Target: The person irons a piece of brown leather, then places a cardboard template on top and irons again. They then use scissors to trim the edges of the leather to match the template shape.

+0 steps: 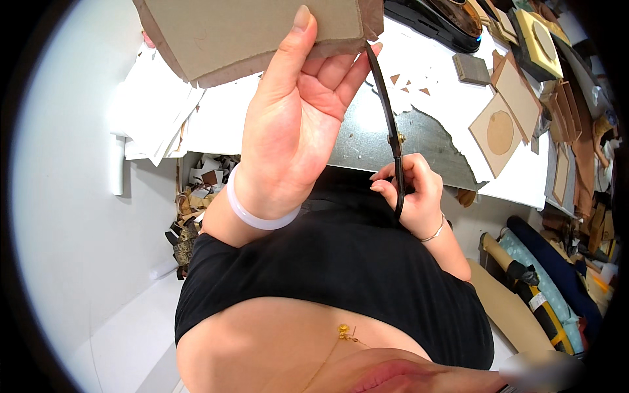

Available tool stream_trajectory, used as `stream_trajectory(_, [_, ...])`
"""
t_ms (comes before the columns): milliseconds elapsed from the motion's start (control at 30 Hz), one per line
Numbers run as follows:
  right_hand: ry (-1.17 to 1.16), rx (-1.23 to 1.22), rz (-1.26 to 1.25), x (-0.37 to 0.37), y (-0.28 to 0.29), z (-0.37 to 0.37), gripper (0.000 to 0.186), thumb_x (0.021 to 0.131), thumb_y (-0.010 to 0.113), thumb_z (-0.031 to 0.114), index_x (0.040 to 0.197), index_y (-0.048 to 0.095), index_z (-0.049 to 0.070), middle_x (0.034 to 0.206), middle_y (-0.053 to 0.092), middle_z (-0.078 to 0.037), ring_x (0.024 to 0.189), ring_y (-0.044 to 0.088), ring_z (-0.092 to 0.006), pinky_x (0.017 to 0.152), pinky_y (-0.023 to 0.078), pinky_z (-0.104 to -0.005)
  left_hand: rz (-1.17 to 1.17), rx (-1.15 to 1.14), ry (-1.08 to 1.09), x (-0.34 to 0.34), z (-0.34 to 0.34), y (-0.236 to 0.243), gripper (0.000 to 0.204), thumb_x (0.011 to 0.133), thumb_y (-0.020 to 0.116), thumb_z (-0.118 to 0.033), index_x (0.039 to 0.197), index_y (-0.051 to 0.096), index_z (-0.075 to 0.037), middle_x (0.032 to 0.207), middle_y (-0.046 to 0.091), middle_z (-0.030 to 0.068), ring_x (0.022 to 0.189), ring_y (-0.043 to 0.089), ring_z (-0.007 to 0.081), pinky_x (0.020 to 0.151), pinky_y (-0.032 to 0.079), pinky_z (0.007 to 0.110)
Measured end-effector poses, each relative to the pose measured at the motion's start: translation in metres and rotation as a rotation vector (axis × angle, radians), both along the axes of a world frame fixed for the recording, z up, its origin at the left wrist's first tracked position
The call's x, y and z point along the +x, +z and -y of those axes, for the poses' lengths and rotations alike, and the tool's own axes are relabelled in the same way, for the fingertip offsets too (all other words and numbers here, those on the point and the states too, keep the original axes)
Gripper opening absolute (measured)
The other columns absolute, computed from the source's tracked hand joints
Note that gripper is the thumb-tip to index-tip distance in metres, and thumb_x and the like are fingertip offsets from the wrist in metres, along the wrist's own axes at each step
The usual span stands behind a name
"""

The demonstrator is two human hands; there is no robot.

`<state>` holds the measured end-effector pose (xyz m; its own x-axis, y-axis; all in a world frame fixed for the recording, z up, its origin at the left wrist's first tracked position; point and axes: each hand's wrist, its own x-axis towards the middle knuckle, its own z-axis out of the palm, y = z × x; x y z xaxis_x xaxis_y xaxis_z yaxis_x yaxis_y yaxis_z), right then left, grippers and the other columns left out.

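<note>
Left hand [295,111] grips a cardboard sheet [255,33]; right hand [409,190] clasps black scissors [390,124] at its edge, above the surface [452,98].

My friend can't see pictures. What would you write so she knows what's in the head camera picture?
A person's left hand holds up a piece of brown cardboard while the right hand cuts its edge with black scissors. Below is a white table with small cardboard scraps and cardboard squares, and rolls of material lean nearby on the right.
</note>
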<state>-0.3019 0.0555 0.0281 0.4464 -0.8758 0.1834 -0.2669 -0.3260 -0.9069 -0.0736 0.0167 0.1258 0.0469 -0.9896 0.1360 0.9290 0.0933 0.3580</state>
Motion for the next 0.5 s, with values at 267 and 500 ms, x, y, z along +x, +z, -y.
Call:
stream_trajectory(267, [-0.002, -0.013, -0.007, 0.0009, 0.0027, 0.0003, 0.038, 0.09, 0.085, 0.017, 0.096, 0.053, -0.001, 0.084, 0.075, -0.012, 0.072, 0.071, -0.0117, 0.063, 0.053, -0.022, 0.024, -0.031, -0.007, 0.0007, -0.0013, 0.0004, 0.029, 0.111, 0.051, -0.022, 0.135, 0.058, -0.006, 0.133, 0.069, 0.0148, 0.129, 0.064, 0.0285, 0.118, 0.048, 0.051])
stream_trajectory(500, [-0.017, -0.01, -0.017, 0.0009, 0.0031, -0.0007, 0.037, 0.09, 0.085, 0.017, 0.095, 0.053, -0.001, 0.083, 0.075, -0.011, 0.073, 0.071, -0.0116, 0.063, 0.054, -0.022, 0.026, -0.032, -0.01, 0.0001, -0.0014, 0.0016, 0.029, 0.111, 0.052, -0.022, 0.135, 0.058, -0.006, 0.134, 0.068, 0.014, 0.13, 0.063, 0.028, 0.118, 0.047, 0.05])
